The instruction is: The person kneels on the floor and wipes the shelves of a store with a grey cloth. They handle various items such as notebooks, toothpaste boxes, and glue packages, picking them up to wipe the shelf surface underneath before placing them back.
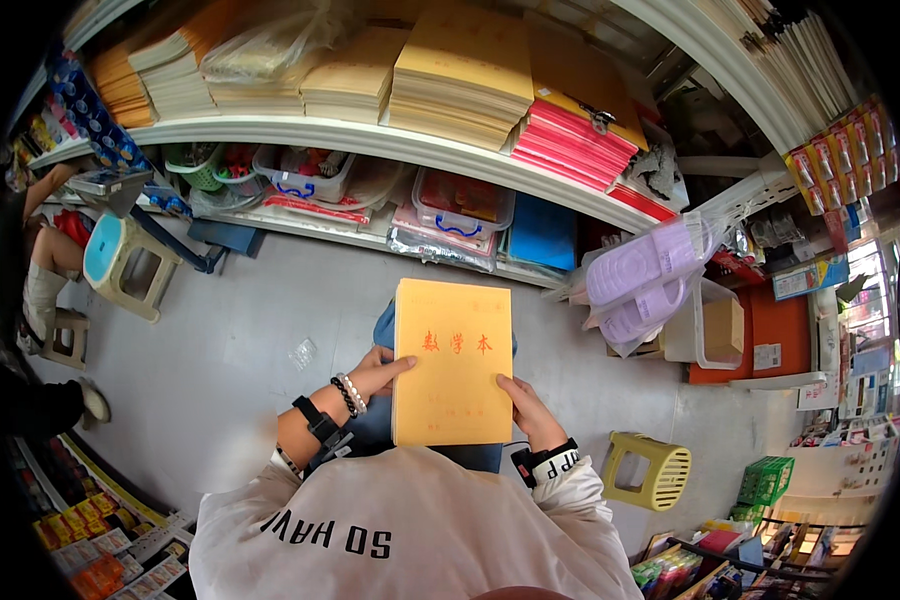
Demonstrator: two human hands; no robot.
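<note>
Grey floor opens to either side of the person, bounded ahead by a long white shelf bearing stacked paper goods. To the right, a yellow stool stands well apart from the arms. Held in front of the torso, short of the shelf's edge, is a stack of yellow-covered notebooks. Left hand and right hand grip its opposite sides, thumbs on the top cover; the other fingers are mostly hidden, their spread unclear.
</note>
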